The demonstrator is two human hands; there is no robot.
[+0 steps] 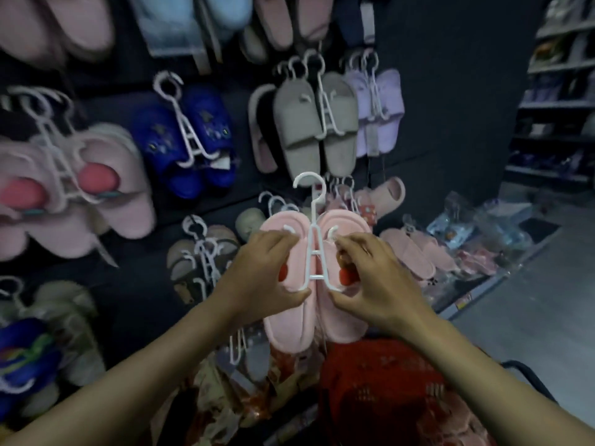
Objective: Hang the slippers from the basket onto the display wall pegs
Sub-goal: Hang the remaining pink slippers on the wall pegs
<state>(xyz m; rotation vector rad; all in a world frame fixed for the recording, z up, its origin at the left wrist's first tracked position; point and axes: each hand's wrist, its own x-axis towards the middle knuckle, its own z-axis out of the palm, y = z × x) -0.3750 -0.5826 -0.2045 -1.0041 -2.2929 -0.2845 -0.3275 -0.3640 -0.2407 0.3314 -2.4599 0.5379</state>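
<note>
A pair of pink slippers (291, 329) sits on a white plastic hanger (314, 249), held up in front of the dark display wall (450, 107). My left hand (260, 275) grips the left slipper and my right hand (373, 278) grips the right one, both beside the hanger's arms. The hanger's hook (307, 181) points up just below a hanging grey pair (309, 123); it touches no peg that I can see. The red basket (380, 381) stands below my hands.
Many pairs hang on the wall: blue (190, 140), lilac (376, 111), fluffy pink (83, 188), brown (199, 252). More pink slippers and bagged goods lie on a low ledge (450, 252) at the right. Store shelves (560, 91) stand far right beyond bare floor.
</note>
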